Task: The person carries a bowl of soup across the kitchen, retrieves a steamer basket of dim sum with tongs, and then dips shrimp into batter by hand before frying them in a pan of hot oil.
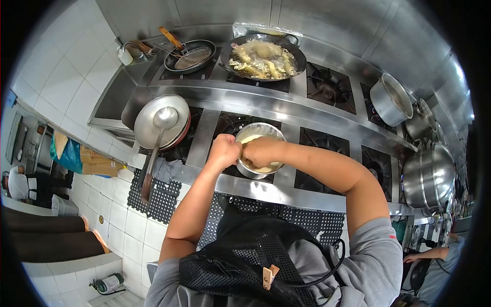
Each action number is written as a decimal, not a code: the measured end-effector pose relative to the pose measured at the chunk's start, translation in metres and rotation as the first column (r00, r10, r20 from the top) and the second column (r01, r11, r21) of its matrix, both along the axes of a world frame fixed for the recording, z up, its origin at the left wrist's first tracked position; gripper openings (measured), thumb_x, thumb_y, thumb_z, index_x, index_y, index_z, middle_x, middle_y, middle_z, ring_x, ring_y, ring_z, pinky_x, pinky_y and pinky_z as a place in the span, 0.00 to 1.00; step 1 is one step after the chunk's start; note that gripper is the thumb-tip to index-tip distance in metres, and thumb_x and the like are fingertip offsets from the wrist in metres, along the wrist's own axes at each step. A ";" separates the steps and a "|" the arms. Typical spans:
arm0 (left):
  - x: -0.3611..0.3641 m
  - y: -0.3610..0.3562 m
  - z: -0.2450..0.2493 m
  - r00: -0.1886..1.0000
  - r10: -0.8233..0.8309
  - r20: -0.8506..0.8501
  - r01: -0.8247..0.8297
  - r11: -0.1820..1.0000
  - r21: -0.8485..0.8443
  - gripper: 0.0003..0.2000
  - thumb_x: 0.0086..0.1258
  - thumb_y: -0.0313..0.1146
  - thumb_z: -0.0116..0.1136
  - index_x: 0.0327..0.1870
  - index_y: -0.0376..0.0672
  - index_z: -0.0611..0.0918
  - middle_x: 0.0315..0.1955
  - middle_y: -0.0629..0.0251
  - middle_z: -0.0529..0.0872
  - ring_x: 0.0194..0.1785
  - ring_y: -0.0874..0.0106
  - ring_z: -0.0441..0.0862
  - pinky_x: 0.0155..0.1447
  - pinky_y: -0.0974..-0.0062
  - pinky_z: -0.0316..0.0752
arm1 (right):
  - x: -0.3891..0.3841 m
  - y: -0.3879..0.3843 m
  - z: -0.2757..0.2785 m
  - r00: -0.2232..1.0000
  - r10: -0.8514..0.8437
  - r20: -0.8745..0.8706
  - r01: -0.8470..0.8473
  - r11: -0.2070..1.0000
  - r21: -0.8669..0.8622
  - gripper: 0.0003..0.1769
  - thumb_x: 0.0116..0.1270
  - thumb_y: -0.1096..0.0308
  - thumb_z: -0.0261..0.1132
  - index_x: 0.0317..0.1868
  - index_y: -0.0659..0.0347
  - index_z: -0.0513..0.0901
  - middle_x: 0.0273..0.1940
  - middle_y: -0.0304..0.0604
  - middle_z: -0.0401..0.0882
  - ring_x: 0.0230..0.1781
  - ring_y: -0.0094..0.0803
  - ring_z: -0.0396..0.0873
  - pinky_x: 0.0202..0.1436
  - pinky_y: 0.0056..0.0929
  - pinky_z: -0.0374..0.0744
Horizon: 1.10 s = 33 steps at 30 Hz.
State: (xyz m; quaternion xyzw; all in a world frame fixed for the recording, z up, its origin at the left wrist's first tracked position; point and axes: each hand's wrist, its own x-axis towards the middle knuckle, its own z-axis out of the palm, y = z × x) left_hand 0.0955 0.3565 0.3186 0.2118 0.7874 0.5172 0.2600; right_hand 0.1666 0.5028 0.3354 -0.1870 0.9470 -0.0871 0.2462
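Observation:
A round metal bowl (254,175) with pale yellow batter (250,138) in it sits on the front row of the stove. My left hand (225,152) is closed at the bowl's left rim and seems to grip it. Over the bowl, my right hand (263,152) has its fingers curled down into it; the fingertips, and anything in them, are hidden. Behind, on the rear row, a wok (300,60) holds bubbling oil with yellow battered pieces (263,59) frying.
At left, a ladle (165,118) rests across a metal lid (145,123) on a red pan, its handle overhanging the front edge. A strainer (193,59) lies in a black pan (210,47) behind. Pots (391,100) and a large steamer (428,176) stand right. Two people are farther off.

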 end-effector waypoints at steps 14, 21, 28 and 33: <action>0.028 -0.010 0.002 1.000 -0.006 -0.028 0.005 1.000 -0.030 0.12 0.59 0.27 0.55 0.15 0.33 0.74 0.13 0.55 0.79 0.16 0.66 0.82 0.21 0.69 0.76 | 0.044 -0.012 0.009 0.996 -0.071 -0.053 0.070 0.998 -0.008 0.15 0.58 0.65 0.60 0.45 0.55 0.85 0.41 0.50 0.85 0.44 0.48 0.83 0.48 0.43 0.80; 0.032 -0.016 0.006 0.999 0.037 -0.034 -0.036 0.999 0.027 0.12 0.59 0.26 0.54 0.14 0.35 0.74 0.13 0.55 0.79 0.15 0.67 0.81 0.20 0.68 0.76 | 0.042 0.014 0.011 0.900 -0.349 -0.262 0.353 0.935 -0.034 0.13 0.59 0.67 0.58 0.41 0.59 0.86 0.40 0.56 0.85 0.42 0.50 0.84 0.45 0.46 0.82; 0.037 -0.024 0.015 0.999 0.047 0.002 -0.047 0.998 0.029 0.10 0.60 0.24 0.55 0.17 0.36 0.75 0.17 0.63 0.79 0.19 0.74 0.78 0.20 0.73 0.77 | 0.059 -0.002 0.048 0.992 -0.089 -0.094 0.099 0.990 0.103 0.12 0.57 0.69 0.60 0.41 0.57 0.86 0.36 0.51 0.85 0.41 0.48 0.84 0.42 0.45 0.82; 0.041 -0.026 0.013 0.993 0.038 -0.110 -0.043 0.998 -0.040 0.13 0.58 0.28 0.54 0.13 0.35 0.71 0.12 0.55 0.79 0.16 0.67 0.81 0.21 0.68 0.76 | 0.057 -0.023 0.032 0.993 -0.068 0.101 0.045 0.976 0.215 0.14 0.58 0.65 0.60 0.42 0.60 0.87 0.38 0.50 0.86 0.39 0.48 0.84 0.44 0.45 0.80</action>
